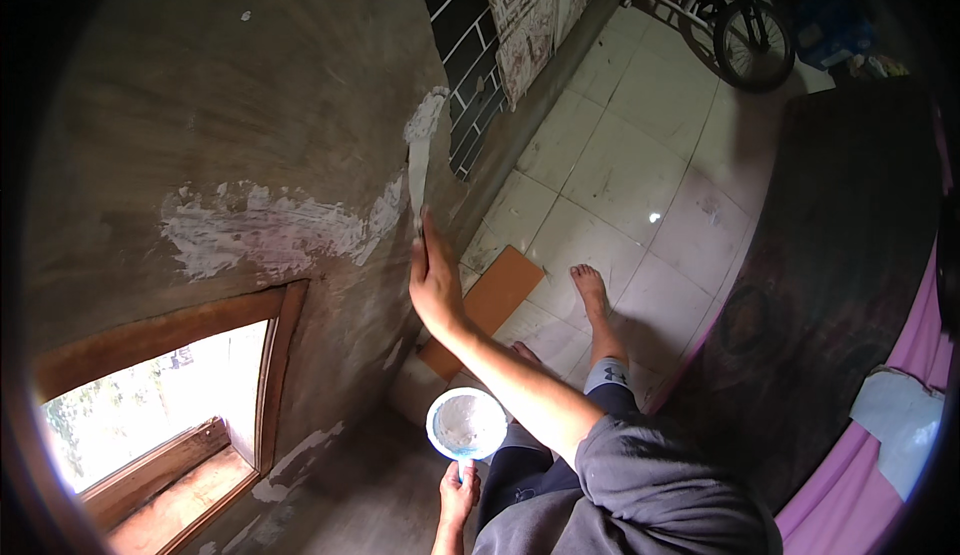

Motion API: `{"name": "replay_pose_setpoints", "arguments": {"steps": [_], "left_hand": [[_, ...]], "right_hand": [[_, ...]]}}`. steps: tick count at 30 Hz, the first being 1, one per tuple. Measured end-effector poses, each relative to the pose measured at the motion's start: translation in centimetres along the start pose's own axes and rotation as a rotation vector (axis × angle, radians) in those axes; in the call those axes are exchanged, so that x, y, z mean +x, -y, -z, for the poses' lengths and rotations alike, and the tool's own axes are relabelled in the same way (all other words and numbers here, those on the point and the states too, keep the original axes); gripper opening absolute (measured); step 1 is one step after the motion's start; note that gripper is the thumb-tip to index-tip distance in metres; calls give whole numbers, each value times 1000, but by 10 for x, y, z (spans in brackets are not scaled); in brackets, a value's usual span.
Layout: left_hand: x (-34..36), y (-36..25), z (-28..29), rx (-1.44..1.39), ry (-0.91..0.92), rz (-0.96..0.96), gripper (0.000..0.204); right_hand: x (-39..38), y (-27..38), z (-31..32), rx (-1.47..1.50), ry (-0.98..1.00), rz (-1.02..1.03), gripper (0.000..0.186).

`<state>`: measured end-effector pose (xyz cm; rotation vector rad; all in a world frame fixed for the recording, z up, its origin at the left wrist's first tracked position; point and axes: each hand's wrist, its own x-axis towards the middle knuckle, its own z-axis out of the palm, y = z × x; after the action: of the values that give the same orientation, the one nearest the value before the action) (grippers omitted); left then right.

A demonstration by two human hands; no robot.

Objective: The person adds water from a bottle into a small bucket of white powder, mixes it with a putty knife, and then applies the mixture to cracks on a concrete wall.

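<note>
My right hand [436,283] is raised to the grey wall [270,85], gripping a putty knife [419,177]. The knife's blade points up the wall, its tip against a fresh dab of white putty [426,115] near the edge of the dark brick-pattern covering. Low in front of me, my left hand [458,495] is wrapped round the handle of a round light-blue dipper [433,433]. White putty [468,422] lies inside the dipper. A broad smear of white putty [265,230] spreads over the wall left of my right hand.
Below the smear is a wood-framed window [285,355]. Torn brick-pattern covering [468,65] hangs beside the dab. An orange-brown board [505,285] lies on the tiled floor [640,185] near my bare feet. A dark tabletop [800,305] stands at right; a bicycle [755,45] stands far right.
</note>
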<state>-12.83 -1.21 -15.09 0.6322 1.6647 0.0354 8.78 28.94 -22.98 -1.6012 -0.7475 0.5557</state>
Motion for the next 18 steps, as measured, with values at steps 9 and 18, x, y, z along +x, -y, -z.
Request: {"name": "replay_pose_setpoints", "arguments": {"steps": [9,18], "left_hand": [[-1,-2,-3,7,-7,-41,28],[3,19,3,98,-74,-64,33]], "right_hand": [[23,4,4,-1,-30,-15,47],[-71,9,13,107,150,-202,51]]}}
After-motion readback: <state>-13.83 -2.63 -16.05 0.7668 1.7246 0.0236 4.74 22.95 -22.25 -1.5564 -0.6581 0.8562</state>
